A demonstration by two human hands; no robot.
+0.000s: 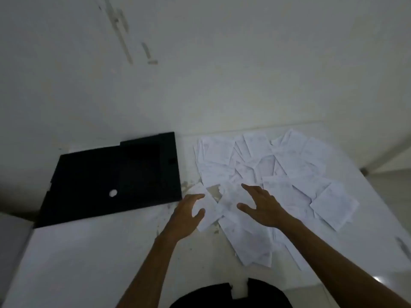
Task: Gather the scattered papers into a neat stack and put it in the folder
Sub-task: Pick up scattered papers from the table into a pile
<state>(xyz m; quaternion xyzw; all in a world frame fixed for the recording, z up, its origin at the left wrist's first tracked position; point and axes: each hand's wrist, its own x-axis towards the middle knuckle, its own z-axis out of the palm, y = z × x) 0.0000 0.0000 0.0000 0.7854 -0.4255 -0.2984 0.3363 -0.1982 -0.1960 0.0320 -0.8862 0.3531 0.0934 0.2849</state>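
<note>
Both grips, left hand (185,215) and right hand (263,208), spread empty over papers (278,172) beside folder (115,176)

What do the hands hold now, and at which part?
Nothing is held. The left hand and right hand are spread open over the scattered papers.

Two bare forearms in view, no sleeves reaching wrist or forearm. No watch, band, ring or glove visible on left hand (185,215) or right hand (263,206). Nails and finer detail too blurred in dim light to tell. Dark, near-black garment (231,295) at bottom edge of view, on torso or lap, cannot tell which; rounded outline, pale notch cutting into its upper edge. No print or logo discernible.
</note>
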